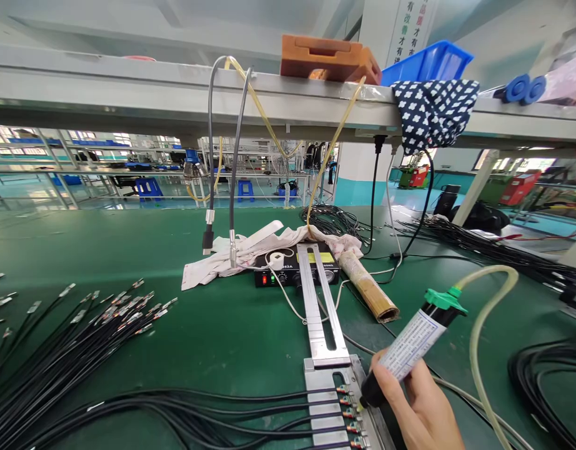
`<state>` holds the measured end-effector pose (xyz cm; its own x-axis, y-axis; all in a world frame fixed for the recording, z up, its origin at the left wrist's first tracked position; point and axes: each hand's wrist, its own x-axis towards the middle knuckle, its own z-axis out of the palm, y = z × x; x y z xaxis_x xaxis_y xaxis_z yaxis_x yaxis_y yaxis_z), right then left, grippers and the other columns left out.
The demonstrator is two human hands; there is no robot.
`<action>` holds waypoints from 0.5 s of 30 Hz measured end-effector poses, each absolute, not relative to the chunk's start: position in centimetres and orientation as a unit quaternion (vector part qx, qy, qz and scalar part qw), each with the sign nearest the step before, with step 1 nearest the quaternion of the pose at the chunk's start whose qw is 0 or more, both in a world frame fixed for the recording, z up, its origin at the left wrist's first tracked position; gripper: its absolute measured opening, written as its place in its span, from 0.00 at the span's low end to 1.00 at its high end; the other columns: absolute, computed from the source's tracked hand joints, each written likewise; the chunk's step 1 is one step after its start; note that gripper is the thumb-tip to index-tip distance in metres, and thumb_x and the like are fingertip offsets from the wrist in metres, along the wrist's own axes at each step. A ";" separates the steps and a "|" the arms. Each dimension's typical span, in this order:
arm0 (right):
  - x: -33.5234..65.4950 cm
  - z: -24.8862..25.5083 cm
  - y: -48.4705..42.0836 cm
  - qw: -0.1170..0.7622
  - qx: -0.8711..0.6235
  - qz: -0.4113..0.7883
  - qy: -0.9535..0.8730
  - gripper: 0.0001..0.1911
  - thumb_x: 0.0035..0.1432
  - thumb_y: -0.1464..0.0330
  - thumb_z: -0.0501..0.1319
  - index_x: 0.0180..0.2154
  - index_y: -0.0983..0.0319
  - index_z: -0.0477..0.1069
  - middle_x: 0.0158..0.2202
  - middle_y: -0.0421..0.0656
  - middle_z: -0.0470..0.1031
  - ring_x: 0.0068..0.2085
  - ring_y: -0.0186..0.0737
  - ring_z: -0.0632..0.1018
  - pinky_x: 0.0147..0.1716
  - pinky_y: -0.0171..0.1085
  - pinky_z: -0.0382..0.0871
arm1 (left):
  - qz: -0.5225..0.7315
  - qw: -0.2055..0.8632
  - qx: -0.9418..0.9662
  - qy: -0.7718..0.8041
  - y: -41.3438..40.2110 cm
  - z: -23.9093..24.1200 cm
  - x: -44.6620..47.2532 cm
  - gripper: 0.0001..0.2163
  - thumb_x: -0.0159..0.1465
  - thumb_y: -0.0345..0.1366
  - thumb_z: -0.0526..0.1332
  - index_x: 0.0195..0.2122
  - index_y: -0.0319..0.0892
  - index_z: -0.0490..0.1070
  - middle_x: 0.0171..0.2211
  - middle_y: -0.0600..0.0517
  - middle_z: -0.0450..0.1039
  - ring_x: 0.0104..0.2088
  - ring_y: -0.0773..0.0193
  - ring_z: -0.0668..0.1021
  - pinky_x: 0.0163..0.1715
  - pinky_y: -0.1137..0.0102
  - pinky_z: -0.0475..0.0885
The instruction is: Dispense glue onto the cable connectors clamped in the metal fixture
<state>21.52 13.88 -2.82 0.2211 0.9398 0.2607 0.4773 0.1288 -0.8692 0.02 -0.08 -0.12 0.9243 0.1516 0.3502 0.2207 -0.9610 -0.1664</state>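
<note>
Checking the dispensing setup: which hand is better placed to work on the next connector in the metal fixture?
Right. The right hand already holds the syringe dispenser, tip down beside the connectors in the metal fixture. The left hand is out of view.

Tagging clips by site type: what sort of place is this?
Most likely a cable-assembly line in an electronics factory. A right hand holds a dispensing syringe over black cables clamped in a metal fixture, more terminated cables lie on the green bench, and further workbench rows stand behind.
</note>
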 end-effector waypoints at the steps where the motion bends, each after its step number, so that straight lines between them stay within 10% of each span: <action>1: 21.6 -2.9 13.9 0.484 -0.616 0.236 -0.575 0.22 0.63 0.47 0.52 0.39 0.60 0.67 0.35 0.44 0.76 0.37 0.45 0.76 0.36 0.35 0.69 | -0.167 0.102 -0.976 -0.094 -0.1 -0.1 0.0 0.15 0.65 0.50 0.58 0.47 0.49 0.72 0.53 0.48 0.71 0.52 0.55 0.72 0.53 0.53 0.67; 15: 21.7 -3.2 14.4 0.542 -0.602 0.247 -0.532 0.23 0.60 0.48 0.57 0.41 0.61 0.70 0.39 0.48 0.78 0.41 0.49 0.77 0.40 0.38 0.70 | -0.164 0.106 -0.976 -0.094 -0.1 0.2 0.2 0.13 0.66 0.48 0.57 0.45 0.48 0.72 0.50 0.48 0.72 0.49 0.57 0.73 0.50 0.55 0.70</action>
